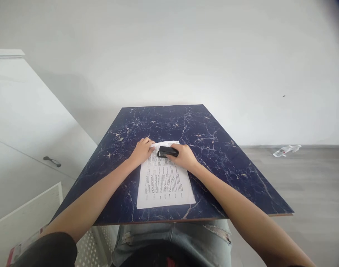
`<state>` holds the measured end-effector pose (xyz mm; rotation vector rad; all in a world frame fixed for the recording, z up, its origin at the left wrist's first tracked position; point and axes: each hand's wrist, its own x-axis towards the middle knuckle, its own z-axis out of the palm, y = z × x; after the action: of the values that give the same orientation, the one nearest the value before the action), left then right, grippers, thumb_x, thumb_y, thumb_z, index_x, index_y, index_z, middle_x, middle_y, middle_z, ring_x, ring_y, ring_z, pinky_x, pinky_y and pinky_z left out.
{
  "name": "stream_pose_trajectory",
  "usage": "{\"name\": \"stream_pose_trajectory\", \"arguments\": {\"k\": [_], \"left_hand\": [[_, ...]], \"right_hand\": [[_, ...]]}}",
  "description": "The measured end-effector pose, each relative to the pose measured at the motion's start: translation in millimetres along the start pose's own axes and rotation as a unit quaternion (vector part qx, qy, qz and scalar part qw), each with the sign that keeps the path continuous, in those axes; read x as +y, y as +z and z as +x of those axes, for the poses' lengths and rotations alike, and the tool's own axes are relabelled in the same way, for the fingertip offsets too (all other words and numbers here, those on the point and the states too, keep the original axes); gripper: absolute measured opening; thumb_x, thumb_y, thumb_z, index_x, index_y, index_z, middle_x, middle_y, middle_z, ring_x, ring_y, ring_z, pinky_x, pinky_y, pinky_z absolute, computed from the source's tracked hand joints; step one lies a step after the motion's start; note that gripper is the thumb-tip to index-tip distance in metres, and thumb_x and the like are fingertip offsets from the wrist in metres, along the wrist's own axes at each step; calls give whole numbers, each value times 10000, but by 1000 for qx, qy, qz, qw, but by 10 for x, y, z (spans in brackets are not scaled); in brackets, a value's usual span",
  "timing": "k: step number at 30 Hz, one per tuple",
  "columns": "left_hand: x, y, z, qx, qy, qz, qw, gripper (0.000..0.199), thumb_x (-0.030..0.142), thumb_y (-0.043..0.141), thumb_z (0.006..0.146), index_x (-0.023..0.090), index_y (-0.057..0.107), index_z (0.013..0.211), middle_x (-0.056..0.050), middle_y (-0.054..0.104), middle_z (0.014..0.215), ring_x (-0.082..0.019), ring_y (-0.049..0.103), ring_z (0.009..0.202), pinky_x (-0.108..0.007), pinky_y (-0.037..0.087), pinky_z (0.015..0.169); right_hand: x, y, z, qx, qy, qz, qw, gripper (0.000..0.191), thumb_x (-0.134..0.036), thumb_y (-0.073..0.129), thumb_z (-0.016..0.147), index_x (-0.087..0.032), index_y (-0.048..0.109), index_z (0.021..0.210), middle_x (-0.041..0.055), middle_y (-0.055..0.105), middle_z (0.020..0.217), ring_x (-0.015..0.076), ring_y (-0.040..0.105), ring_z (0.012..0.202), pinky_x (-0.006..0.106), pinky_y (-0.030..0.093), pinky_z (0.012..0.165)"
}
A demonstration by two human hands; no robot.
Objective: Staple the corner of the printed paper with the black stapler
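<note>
Printed sheets of paper (166,181) lie on the dark blue marbled table, their lines of text running lengthwise toward me. At the far left corner of the sheets, my left hand (143,150) is closed on the edge, thumb toward the near side. My right hand (184,155) is wrapped round the back end of a black stapler (168,151). The stapler is over the far part of the sheets, its front pointing left toward my left hand. Whether its jaw touches the paper I cannot tell.
The blue table (222,167) reaches to the white wall (169,55). On the left stands a white cabinet (24,111) with a dark handle (52,161). A crumpled clear plastic piece (286,150) lies on the grey floor (311,185) at the right.
</note>
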<state>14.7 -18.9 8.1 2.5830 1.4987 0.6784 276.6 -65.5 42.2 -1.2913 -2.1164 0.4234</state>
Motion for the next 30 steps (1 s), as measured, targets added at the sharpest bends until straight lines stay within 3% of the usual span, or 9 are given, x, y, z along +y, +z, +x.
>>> {"name": "stream_pose_trajectory", "arguments": {"k": [3,6,10,13,17,22,27,30], "left_hand": [[-3,-13,-9,17,1,-26,1000,205,232,535,1009,194,657,1169,-115,618,1174,-300,568,1128,-505,464,1020],[-12,-54,-25,53,19,-70,996,187,196,521,1007,201,631,1159,-103,621,1189,-275,582,1166,-467,467,1055],[-17,-142,-36,80,9,-144,986,130,201,567,993,207,624,1110,-67,691,1108,-235,651,1066,-406,503,991],[-31,-174,-38,78,-8,-177,981,142,216,602,978,212,632,1117,-59,724,1112,-226,681,1046,-393,516,978],[-44,-147,-42,59,-5,-170,984,184,240,609,979,214,634,1160,-81,724,1184,-244,682,1118,-420,519,1022],[-47,-112,-46,46,-12,-163,985,209,250,596,992,219,628,1197,-98,722,1225,-257,680,1174,-440,522,1038],[-109,-112,-42,66,-36,-251,965,199,287,582,995,218,636,1173,-76,751,1172,-234,715,1109,-412,538,1004],[-130,-116,-36,40,-44,-304,951,198,309,583,989,208,640,1150,-84,762,1152,-229,728,1072,-406,549,985]], "right_hand": [[124,-227,10,62,38,72,995,207,-359,753,847,-224,717,1000,52,763,910,213,675,770,336,505,690],[377,-514,9,117,104,73,985,273,-418,758,839,-215,725,1019,63,749,881,213,647,714,338,477,624],[754,-748,-10,95,122,-28,988,224,-419,772,801,-214,707,863,38,695,752,208,606,671,337,415,611],[902,-753,-11,23,117,-72,990,221,-400,792,760,-215,719,858,37,702,762,218,617,699,340,416,638],[896,-665,11,-29,87,-68,993,208,-374,785,759,-216,729,883,33,723,812,221,642,747,338,441,685],[816,-620,8,-30,39,-41,998,212,-295,757,782,-223,739,981,31,761,924,234,683,857,339,481,779],[825,-666,-8,-32,34,-71,996,234,-242,754,787,-228,762,1021,54,779,974,261,698,909,367,495,814],[832,-679,-13,-24,31,-72,997,254,-209,747,781,-229,762,1033,53,779,967,263,700,909,380,498,837]]}}
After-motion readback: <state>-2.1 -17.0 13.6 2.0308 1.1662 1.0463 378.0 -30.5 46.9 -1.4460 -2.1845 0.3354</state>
